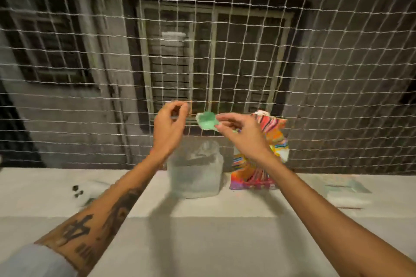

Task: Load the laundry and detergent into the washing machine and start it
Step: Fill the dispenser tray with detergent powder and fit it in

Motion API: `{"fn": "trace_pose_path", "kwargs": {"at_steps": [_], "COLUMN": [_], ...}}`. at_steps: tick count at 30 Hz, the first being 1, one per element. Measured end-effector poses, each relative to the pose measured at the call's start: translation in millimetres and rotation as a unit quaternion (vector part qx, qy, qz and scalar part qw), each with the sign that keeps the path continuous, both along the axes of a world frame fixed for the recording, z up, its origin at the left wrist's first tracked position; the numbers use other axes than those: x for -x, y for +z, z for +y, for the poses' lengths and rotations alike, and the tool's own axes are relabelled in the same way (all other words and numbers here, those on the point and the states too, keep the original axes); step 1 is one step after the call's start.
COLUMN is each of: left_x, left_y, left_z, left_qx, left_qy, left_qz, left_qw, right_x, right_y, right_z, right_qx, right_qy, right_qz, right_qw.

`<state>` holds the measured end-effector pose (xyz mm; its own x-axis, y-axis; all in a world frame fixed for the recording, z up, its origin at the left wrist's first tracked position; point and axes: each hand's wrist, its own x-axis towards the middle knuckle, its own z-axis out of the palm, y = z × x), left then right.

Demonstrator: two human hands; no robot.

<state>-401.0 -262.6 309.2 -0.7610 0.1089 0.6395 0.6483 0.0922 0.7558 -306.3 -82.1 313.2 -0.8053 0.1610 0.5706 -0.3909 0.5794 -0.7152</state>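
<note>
— pinching the green piece by its edge in my right grip, up near the net and above the clear tub. blur hides whether it is a scoop or a cap.
— and your left grip?
— up at nine o'clock of the green piece, fingers curled toward the thumb. whether anything sits between them i cannot tell.
— where is the detergent?
— likely in the striped pouch, standing on the counter at three o'clock of the tub, just beside it and behind my right wrist. no washing machine is in view.
— what could go wrong?
— my pinch is thin, so the piece could slip, drop to the counter or snag in the net at twelve o'clock. when i lower my right arm, the wrist could knock the pouch over and spill it. the tub looks light, so a bump would likely slide it.
</note>
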Motion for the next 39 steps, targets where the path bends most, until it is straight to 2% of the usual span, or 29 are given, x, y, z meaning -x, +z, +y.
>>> {"fn": "trace_pose_path", "kwargs": {"at_steps": [3,6,8,11,13,18,23,34,39], "left_x": [13,14,15,14,13,11,-2,-81,-122], "left_y": [-2,0,0,0,-2,-7,-11,-14,-31], "left_z": [-37,-49,-50,-44,-38,-19,17,136,198], "left_qx": [0.013,0.006,0.004,0.009,0.021,0.018,0.015,0.038,0.071], "left_qy": [0.028,0.02,0.013,0.002,-0.008,-0.022,-0.08,-0.187,-0.213], "left_qz": [-0.008,-0.024,-0.027,-0.014,-0.001,-0.014,-0.031,-0.008,-0.025], "left_qw": [0.999,0.999,1.0,1.0,1.0,0.999,0.996,0.982,0.974], "right_x": [22,35,41,46,47,40,13,-87,-140], "right_y": [-4,-10,-14,-20,-22,-18,-9,-4,-21], "right_z": [-22,-37,-47,-52,-50,-31,9,113,177], "right_qx": [-0.16,-0.297,-0.353,-0.386,-0.385,-0.304,-0.256,-0.18,-0.138], "right_qy": [0.015,-0.007,-0.021,-0.023,-0.022,-0.048,-0.082,-0.224,-0.303], "right_qz": [-0.042,-0.118,-0.159,-0.171,-0.164,-0.108,-0.067,-0.048,-0.083], "right_qw": [0.986,0.948,0.922,0.906,0.908,0.945,0.961,0.956,0.939]}}
